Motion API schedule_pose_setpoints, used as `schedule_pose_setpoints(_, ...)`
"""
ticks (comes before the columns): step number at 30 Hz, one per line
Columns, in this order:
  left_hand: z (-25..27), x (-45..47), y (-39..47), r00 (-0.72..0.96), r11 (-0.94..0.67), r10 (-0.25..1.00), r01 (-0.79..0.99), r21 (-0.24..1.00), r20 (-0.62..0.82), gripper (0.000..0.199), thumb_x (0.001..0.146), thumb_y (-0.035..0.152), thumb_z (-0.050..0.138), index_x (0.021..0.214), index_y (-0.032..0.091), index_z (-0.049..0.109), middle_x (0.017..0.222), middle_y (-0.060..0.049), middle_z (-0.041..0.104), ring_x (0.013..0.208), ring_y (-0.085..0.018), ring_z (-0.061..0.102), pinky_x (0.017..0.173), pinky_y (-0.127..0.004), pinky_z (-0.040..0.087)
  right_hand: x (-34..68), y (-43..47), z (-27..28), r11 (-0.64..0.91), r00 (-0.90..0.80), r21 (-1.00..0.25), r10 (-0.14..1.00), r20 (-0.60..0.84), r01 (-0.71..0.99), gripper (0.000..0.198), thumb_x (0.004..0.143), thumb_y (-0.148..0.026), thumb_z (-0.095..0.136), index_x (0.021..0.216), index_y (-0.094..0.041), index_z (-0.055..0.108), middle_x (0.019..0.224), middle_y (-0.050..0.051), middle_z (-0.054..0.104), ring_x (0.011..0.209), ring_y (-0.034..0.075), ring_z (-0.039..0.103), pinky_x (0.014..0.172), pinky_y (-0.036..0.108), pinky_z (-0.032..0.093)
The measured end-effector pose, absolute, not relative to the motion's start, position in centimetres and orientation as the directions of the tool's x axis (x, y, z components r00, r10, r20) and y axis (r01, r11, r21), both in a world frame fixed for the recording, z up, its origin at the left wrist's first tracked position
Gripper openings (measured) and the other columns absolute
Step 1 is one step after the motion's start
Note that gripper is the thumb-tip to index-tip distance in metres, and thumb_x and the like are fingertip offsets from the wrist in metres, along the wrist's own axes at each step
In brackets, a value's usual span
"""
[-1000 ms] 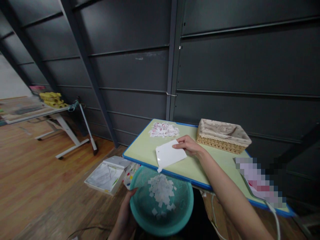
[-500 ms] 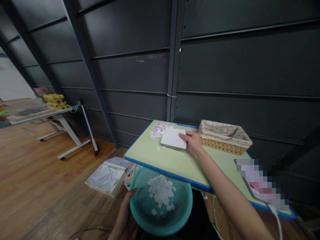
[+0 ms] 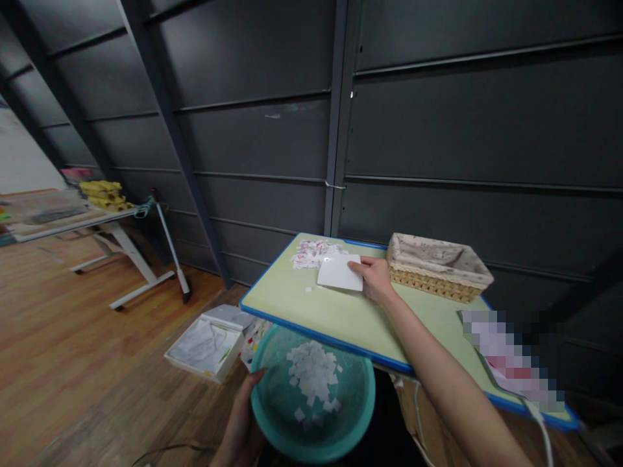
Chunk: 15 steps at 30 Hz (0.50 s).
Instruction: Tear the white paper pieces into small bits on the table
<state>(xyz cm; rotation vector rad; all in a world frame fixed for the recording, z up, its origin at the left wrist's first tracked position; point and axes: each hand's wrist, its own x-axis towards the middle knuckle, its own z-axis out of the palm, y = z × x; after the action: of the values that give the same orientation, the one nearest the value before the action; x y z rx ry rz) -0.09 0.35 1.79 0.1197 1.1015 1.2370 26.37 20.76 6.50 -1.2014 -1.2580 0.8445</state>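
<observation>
Flat white card point(image 3: 339, 272), rounded corners

Green tabletop with blue edge point(image 3: 341, 318) taken as landmark. Right hand point(image 3: 374, 277) stretched over its far half, fingers pinching white card point(image 3: 340, 272), card lying flat on the top. Heap of paper scraps point(image 3: 311, 251) just beyond card, at far left corner, touching card's far edge. Wicker basket point(image 3: 438, 265) at far right, just beside the hand. Below near edge: teal basin point(image 3: 341, 415) holding white scraps, left hand point(image 3: 242, 421) gripping its left rim. White box point(image 3: 207, 344) on floor, left of table.
</observation>
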Motion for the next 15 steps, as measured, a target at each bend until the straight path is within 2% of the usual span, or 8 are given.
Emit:
schedule_pose_setpoints(4, 1.5, -0.1, 0.4, -0.079, 0.392, 0.798, -0.686, 0.613, -0.598, 0.030, 0.078, 0.019, 0.061, 0.106, 0.009, 0.064, 0.065, -0.008, 0.078, 0.080, -0.031, 0.074, 0.085, -0.049, 0.054, 27.2, 21.0, 6.5, 0.175, 0.236, -0.978, 0.951, 0.198, 0.112, 0.037, 0.052, -0.036, 0.074, 0.075, -0.008, 0.073, 0.064, 0.008, 0.068, 0.055, 0.019, 0.058, 0.049, 0.028, 0.039)
schedule_pose_setpoints(11, 1.3, -0.1, 0.2, -0.055, 0.393, 0.795, -0.713, 0.581, -0.604, 0.043, 0.078, 0.018, 0.060, 0.120, 0.005, 0.058, 0.077, -0.012, 0.080, 0.085, -0.030, 0.073, 0.087, -0.049, 0.053, 27.4, 20.3, 7.6, 0.137, 0.203, -0.980, 0.965, 0.166, 0.147, 0.026, 0.050, -0.029, 0.073, 0.066, -0.009, 0.072, 0.055, 0.003, 0.063, 0.047, 0.013, 0.049, 0.044, 0.024, 0.031)
schedule_pose_setpoints(15, 1.4, -0.2, 0.4, -0.067, 0.406, 0.775, -0.709, 0.577, -0.628, 0.040, 0.078, 0.018, 0.060, 0.116, 0.006, 0.061, 0.080, -0.012, 0.080, 0.086, -0.031, 0.073, 0.087, -0.049, 0.053, 27.2, 19.5, 8.3, 0.075, 0.121, -0.996, 0.990, 0.079, 0.038, 0.024, 0.048, -0.026, 0.075, 0.064, -0.009, 0.071, 0.054, 0.004, 0.063, 0.046, 0.013, 0.050, 0.044, 0.024, 0.032)
